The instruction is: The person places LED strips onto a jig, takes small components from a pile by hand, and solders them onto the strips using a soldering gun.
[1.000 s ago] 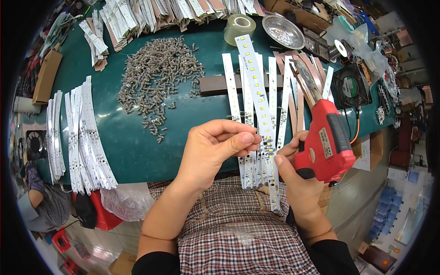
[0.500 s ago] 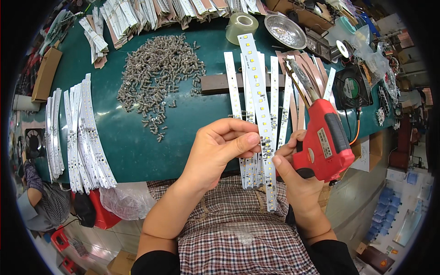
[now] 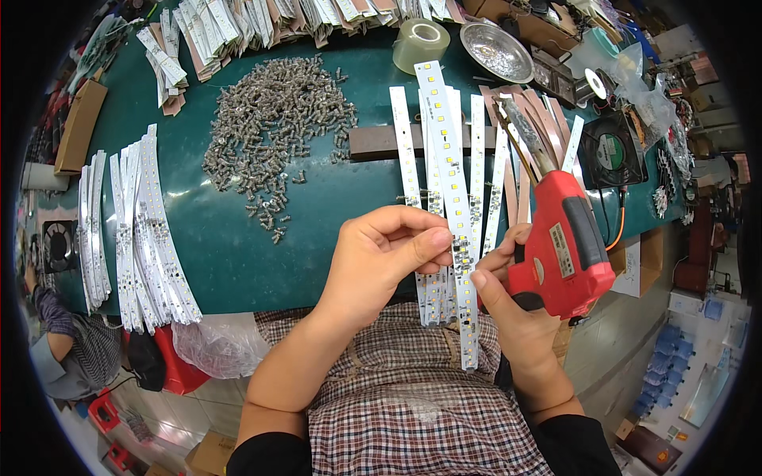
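"Where's the light strip (image 3: 446, 159)?"

"At three o'clock from the left hand (image 3: 389, 250), running from twelve down to about six, longer above the fingertips than below."

"Is that hand clamped on it?"

"Its thumb and fingers meet the strip's near edge; I can't tell whether they pinch it."

"And the right hand (image 3: 514, 305)?"

"Wrapped around the red soldering gun (image 3: 565, 238), thumb by the strip's opposite edge. The strip is at ten o'clock from there."
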`<state>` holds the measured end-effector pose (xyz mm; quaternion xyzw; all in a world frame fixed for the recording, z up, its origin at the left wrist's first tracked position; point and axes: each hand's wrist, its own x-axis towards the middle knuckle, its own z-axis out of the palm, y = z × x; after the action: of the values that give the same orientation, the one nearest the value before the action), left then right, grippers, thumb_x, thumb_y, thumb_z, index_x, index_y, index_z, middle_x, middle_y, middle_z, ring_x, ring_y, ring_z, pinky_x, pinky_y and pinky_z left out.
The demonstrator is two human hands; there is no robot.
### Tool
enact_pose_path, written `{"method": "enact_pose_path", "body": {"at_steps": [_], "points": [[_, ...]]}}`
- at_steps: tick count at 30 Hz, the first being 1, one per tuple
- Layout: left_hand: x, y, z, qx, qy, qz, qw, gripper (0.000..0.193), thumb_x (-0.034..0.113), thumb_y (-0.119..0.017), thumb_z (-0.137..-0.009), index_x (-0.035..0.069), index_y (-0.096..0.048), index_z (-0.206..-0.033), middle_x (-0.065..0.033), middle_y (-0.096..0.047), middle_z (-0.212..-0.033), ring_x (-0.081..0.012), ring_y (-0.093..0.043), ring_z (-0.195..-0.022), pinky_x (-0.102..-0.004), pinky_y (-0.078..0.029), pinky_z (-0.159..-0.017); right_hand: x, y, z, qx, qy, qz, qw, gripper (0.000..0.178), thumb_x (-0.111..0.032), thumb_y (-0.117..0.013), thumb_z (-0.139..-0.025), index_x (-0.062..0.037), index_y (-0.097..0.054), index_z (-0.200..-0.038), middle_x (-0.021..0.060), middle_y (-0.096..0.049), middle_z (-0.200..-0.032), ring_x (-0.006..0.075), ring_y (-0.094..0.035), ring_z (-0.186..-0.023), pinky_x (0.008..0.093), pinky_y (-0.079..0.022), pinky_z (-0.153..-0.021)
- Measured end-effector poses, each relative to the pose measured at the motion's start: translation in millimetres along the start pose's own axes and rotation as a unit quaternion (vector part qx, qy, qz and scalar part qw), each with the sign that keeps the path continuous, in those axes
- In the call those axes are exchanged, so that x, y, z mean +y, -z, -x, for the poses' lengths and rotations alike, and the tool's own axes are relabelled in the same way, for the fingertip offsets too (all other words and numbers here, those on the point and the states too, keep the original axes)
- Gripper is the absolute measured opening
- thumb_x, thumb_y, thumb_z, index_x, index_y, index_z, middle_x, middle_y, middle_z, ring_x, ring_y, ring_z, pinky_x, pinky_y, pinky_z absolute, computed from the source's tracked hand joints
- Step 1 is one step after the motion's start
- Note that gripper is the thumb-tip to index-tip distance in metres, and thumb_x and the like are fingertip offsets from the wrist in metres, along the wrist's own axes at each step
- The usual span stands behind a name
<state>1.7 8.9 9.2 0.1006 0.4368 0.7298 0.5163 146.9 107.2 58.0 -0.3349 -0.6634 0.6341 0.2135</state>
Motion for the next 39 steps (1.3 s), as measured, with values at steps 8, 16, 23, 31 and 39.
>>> {"method": "enact_pose_path", "body": {"at_steps": [8,16,23,31,39], "points": [[-1,-7,2,0.043,-0.047,-0.092,0.994,0.014,0.009,-0.07,-0.09,-0.003,-0.065,-0.097,-0.0081,-0.068,-0.085,-0.0122,-0.067,-0.074,-0.0245,-0.056,-0.066,-5,-1,5,-0.031,0.048,0.126,0.99,0.033,0.008,-0.063,-0.086,-0.0013,-0.046,-0.114,0.0046,-0.059,-0.088,0.008,-0.058,-0.081,0.0216,-0.048,-0.073],[6,-7,2,0.043,-0.014,-0.081,0.996,0.013,0.008,-0.068,-0.091,-0.004,-0.063,-0.095,-0.0093,-0.069,-0.083,-0.0121,-0.067,-0.069,-0.0236,-0.056,-0.062,6,4,7,0.003,0.082,0.213,0.974,0.012,0.006,-0.067,-0.084,-0.0009,-0.062,-0.091,0.0038,-0.061,-0.087,0.0129,-0.059,-0.086,0.0224,-0.049,-0.07],[32,38,-10,0.131,-0.03,-0.267,0.954,0.014,0.012,-0.068,-0.09,-0.002,-0.065,-0.091,-0.0063,-0.069,-0.076,-0.0095,-0.065,-0.065,-0.0203,-0.052,-0.059,-18,26,33,0.034,-0.02,0.174,0.984,0.031,0.004,-0.065,-0.087,-0.0016,-0.044,-0.11,0.0038,-0.058,-0.083,0.0107,-0.061,-0.075,0.0274,-0.05,-0.072],[25,46,-22,0.169,-0.035,-0.444,0.879,0.019,0.013,-0.069,-0.088,-0.006,-0.067,-0.09,-0.0072,-0.069,-0.075,-0.0095,-0.066,-0.066,-0.0209,-0.052,-0.059,-12,50,62,-0.094,-0.014,0.129,0.987,0.039,0.003,-0.059,-0.09,-0.0069,-0.038,-0.121,0.0089,-0.052,-0.097,0.0192,-0.068,-0.089,0.032,-0.054,-0.076],[24,46,-16,0.194,-0.161,-0.593,0.765,0.018,0.01,-0.073,-0.082,0.003,-0.066,-0.097,-0.0047,-0.07,-0.085,-0.0091,-0.061,-0.061,-0.0234,-0.047,-0.059,8,32,63,-0.138,-0.09,0.113,0.98,0.015,-0.005,-0.068,-0.089,-0.002,-0.058,-0.1,0.008,-0.057,-0.09,0.0191,-0.064,-0.085,0.0343,-0.051,-0.072]]}}
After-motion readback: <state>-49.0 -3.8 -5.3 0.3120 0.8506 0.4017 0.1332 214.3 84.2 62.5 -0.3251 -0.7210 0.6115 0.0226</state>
